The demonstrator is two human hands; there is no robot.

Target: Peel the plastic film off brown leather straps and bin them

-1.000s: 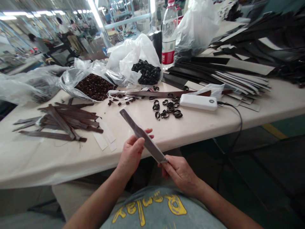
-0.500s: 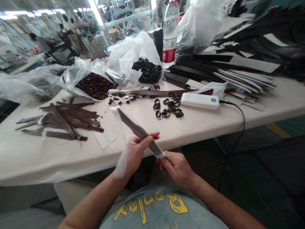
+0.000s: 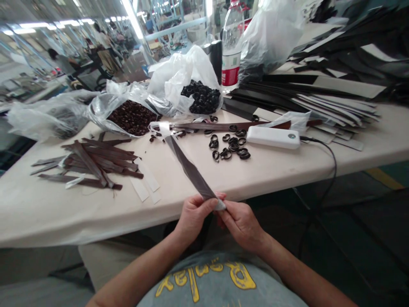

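Note:
A dark brown strip [image 3: 191, 169] runs from my hands up over the table, with a whitish film piece at its far end. My left hand [image 3: 195, 215] pinches it near its lower end, thumb on top. At that end, which has a pale wrapping [image 3: 220, 205], my right hand [image 3: 243, 224] is closed with thumb and fingers pressed together. The two hands almost touch at the table's front edge. Beyond the strip lie loose black loops [image 3: 233, 146] and a long brown strip [image 3: 207, 126].
Brown strips [image 3: 92, 160] are piled at left beside white slips [image 3: 147, 177]. Bags of brown pieces [image 3: 132, 118] and black loops [image 3: 201, 98] stand behind. A white corded device [image 3: 273, 137], a bottle [image 3: 230, 64] and stacked black strips [image 3: 287, 98] are to the right.
My left hand has slid down the strip toward my right hand, now meeting near the wrapped end. The whitish film that hung over my left wrist now lies at the strip's far end.

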